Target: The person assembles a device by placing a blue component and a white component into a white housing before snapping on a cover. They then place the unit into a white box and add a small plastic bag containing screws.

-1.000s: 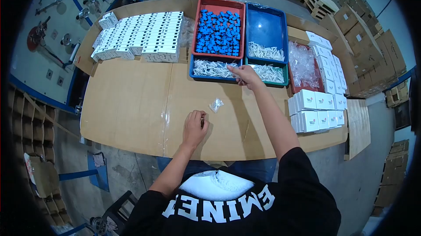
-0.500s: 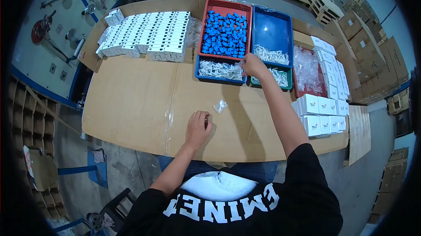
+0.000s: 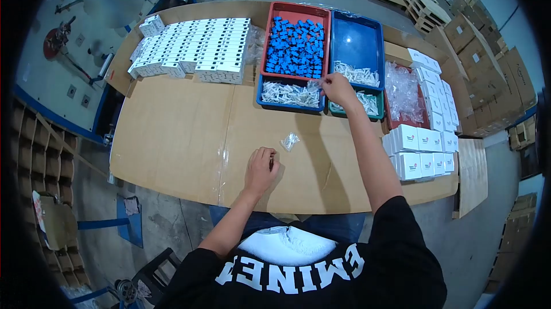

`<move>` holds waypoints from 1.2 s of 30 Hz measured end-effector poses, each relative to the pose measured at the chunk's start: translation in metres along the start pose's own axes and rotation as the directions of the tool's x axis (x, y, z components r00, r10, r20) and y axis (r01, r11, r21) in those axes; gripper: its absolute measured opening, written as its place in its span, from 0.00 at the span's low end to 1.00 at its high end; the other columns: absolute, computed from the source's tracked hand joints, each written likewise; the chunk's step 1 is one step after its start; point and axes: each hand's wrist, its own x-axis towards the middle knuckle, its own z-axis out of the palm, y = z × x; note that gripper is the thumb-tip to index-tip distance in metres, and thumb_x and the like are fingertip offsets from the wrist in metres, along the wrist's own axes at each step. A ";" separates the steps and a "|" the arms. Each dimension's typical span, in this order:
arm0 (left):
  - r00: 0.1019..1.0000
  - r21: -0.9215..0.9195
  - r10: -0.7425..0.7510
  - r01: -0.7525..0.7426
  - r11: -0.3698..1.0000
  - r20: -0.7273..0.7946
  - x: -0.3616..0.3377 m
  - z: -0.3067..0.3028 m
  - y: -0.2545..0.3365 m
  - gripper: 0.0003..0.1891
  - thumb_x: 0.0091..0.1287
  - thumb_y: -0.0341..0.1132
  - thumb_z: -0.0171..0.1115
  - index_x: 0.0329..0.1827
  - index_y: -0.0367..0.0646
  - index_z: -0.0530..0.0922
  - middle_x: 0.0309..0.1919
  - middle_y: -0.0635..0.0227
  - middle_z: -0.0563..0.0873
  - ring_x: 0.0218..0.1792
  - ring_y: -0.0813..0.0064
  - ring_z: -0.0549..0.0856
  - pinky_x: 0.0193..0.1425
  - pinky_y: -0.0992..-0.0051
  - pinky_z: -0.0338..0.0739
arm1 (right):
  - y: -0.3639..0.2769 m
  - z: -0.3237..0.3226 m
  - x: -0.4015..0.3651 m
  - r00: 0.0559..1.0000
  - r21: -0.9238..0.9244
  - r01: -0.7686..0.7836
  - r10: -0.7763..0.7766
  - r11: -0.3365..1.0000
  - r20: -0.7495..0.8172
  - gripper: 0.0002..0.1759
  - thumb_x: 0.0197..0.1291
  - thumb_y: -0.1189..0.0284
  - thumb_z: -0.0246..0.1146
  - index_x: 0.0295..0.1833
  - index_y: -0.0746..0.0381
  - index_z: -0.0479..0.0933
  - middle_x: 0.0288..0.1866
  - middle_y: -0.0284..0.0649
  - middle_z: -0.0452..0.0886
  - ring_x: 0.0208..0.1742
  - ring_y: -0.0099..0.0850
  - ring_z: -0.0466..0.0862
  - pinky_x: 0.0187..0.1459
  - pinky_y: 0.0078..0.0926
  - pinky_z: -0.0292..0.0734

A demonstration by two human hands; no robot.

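Observation:
My left hand [image 3: 262, 169] rests on the cardboard tabletop with its fingers curled in; whether anything is inside them is hidden. Just beyond it lies a small clear bag [image 3: 290, 141] with white pieces inside. My right hand [image 3: 338, 88] reaches over the corner where the trays meet, thumb and fingers pinched together. What they pinch is too small to make out. To its left is a blue tray [image 3: 290, 109] of white plug-like pieces. Under and right of it, a green tray [image 3: 380, 105] and a larger blue tray [image 3: 357, 28] hold similar pieces.
A red tray [image 3: 268, 39] of small blue parts stands behind. Rows of white boxes [image 3: 201, 51] fill the back left. At the right are a red tray of clear plastic bags [image 3: 403, 94] and stacked white boxes [image 3: 410, 165]. Cardboard walls [image 3: 117, 71] edge the table.
The whole view has shifted very slightly. My right hand stays over the tray corner, its fingers slightly moved; my left hand and the small bag lie as before.

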 end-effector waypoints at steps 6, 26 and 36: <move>1.000 -0.045 0.021 -0.021 0.999 -0.002 0.001 0.003 0.000 0.12 0.64 0.27 0.66 0.49 0.37 0.80 0.43 0.56 0.84 0.48 0.53 0.84 0.55 0.56 0.80 | 0.072 -0.030 -0.034 0.958 0.587 -0.267 0.275 0.764 0.078 0.10 0.68 0.70 0.67 0.40 0.68 0.86 0.28 0.34 0.81 0.24 0.19 0.74 0.24 0.21 0.66; 0.999 0.046 0.045 -0.046 0.998 0.022 0.000 0.002 0.000 0.11 0.65 0.27 0.66 0.49 0.38 0.80 0.44 0.56 0.84 0.49 0.54 0.84 0.56 0.57 0.79 | 0.027 0.116 -0.160 0.892 0.238 0.452 -0.430 0.860 -0.138 0.14 0.65 0.71 0.70 0.56 0.61 0.86 0.58 0.41 0.87 0.60 0.39 0.86 0.59 0.37 0.83; 0.999 0.020 0.028 -0.029 0.999 0.024 0.001 0.004 0.003 0.12 0.64 0.27 0.65 0.50 0.37 0.80 0.44 0.56 0.83 0.49 0.55 0.84 0.57 0.57 0.79 | 0.037 0.156 -0.161 0.874 0.335 0.400 -0.245 0.853 -0.419 0.13 0.64 0.75 0.72 0.53 0.62 0.83 0.63 0.43 0.88 0.63 0.42 0.86 0.60 0.41 0.83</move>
